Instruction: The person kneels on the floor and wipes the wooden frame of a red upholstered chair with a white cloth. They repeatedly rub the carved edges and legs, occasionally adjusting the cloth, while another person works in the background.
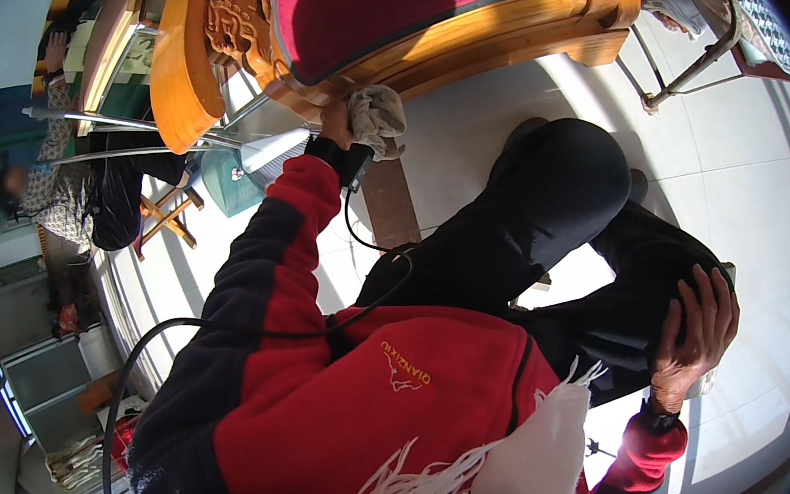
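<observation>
My left hand (337,123) grips a crumpled grey-beige cloth (377,117). The cloth lies against the lower front frame of a carved wooden sofa (469,41), near its armrest (189,66). A red seat cushion (369,1) with dark piping covers the sofa, and my shadow falls on it. On the left wrist sits a black device (356,167) with a black cable (262,332) running back along my arm. My right hand (697,335) rests on my bent knee with fingers slightly spread, holding nothing.
Metal poles (146,130) and a teal bin-like container (230,182) stand near my left forearm. Another person (66,189) sits at the left by a table (118,34) and a wooden folding stool (168,219). A metal-legged chair or rack (692,69) stands at upper right on white tiles (755,161).
</observation>
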### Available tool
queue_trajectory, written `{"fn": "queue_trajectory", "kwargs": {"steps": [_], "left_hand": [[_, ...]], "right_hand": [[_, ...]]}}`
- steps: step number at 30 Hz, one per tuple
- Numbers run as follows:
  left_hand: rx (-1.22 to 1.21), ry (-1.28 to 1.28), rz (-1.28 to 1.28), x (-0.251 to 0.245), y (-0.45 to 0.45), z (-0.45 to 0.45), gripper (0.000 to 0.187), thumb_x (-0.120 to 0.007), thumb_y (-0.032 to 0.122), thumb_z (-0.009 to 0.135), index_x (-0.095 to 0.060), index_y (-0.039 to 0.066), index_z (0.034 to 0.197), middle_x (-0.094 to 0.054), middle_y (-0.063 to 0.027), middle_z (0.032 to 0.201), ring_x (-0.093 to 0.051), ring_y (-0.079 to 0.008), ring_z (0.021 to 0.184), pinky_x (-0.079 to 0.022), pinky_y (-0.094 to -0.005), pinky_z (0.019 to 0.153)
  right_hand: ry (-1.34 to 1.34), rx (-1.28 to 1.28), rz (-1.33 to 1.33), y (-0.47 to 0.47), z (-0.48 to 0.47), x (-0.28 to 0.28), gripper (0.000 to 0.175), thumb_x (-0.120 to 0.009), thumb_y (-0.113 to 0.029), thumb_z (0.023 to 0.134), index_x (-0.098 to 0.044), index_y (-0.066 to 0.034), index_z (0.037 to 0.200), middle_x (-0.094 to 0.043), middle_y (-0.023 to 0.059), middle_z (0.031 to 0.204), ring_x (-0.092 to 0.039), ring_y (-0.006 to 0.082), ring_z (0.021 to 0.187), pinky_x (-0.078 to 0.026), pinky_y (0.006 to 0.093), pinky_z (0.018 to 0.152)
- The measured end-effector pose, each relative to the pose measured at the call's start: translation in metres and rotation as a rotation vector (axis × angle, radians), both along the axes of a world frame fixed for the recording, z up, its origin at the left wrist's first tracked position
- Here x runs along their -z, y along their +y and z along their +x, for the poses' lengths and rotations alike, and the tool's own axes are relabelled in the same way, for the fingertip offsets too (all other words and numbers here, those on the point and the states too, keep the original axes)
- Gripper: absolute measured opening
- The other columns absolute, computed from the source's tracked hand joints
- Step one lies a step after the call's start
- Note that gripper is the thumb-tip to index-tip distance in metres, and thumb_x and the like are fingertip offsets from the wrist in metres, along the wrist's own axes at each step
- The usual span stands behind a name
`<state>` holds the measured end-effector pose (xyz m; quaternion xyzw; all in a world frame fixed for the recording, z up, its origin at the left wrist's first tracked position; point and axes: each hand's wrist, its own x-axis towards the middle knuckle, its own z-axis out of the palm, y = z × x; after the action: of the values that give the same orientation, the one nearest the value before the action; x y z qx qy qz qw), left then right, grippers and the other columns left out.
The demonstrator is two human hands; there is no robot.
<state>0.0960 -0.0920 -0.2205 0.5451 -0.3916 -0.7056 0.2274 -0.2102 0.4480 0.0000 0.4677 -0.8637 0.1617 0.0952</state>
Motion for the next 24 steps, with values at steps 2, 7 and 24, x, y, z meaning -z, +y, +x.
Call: {"fn": "queue_trajectory", "kwargs": {"steps": [2,7,24], "left_hand": [[0.075,0.094,0.089,0.003,0.008,-0.008,0.036,-0.043,0.026,0.101,-0.061,0.001,0.119,-0.066,-0.0108,0.117,-0.064,-0.0236,0.104,-0.055,-0.0384,0.087],[0.58,-0.19,-0.391,0.002,0.035,-0.046,0.032,-0.05,0.027,0.099,-0.058,0.003,0.118,-0.064,-0.0106,0.115,-0.063,-0.0238,0.105,-0.053,-0.0361,0.089],[0.983,-0.894,-0.908,0.026,0.041,-0.164,0.039,-0.059,0.023,0.089,-0.051,0.013,0.126,-0.053,-0.0264,0.13,-0.05,-0.0462,0.121,-0.043,-0.048,0.099]], "right_hand": [[-0.006,-0.003,0.0,-0.001,0.0,0.0,0.02,-0.061,-0.013,0.088,-0.072,-0.0078,0.103,-0.068,0.0052,0.121,-0.053,0.0275,0.127,-0.029,0.0477,0.115],[0.0,0.001,0.013,-0.002,-0.001,0.001,0.021,-0.06,-0.012,0.088,-0.072,-0.0076,0.103,-0.068,0.0054,0.121,-0.053,0.0284,0.127,-0.029,0.0479,0.114],[-0.034,0.02,0.089,-0.008,-0.001,-0.003,0.022,-0.059,-0.011,0.084,-0.073,-0.0046,0.1,-0.069,0.0089,0.117,-0.056,0.0317,0.123,-0.03,0.0478,0.112]]}}
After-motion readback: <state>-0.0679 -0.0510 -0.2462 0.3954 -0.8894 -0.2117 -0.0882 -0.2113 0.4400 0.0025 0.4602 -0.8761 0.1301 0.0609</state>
